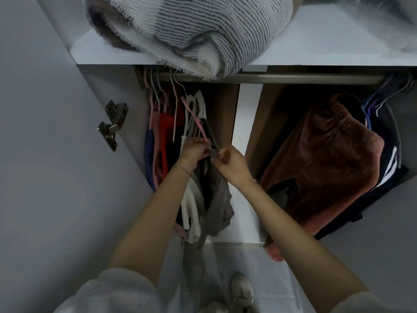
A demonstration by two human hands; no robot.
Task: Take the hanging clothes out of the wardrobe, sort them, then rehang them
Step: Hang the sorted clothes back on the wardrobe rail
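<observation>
Mid-frame, the left hand [193, 150] grips a pink hanger [195, 118] and the right hand [232, 164] pinches the gray garment [217, 199] on it — inside the wardrobe's left compartment [225, 109]. The right compartment [266, 123] holds a brown fleece [320, 159].

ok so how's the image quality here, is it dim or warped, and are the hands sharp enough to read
Head view: dim, flat light with no glare; the wide lens splays the wardrobe door outward; it goes near black above the brown garment; the left hand and right hand are sharp enough, both pinching the grey garment by the pink hanger.
</observation>
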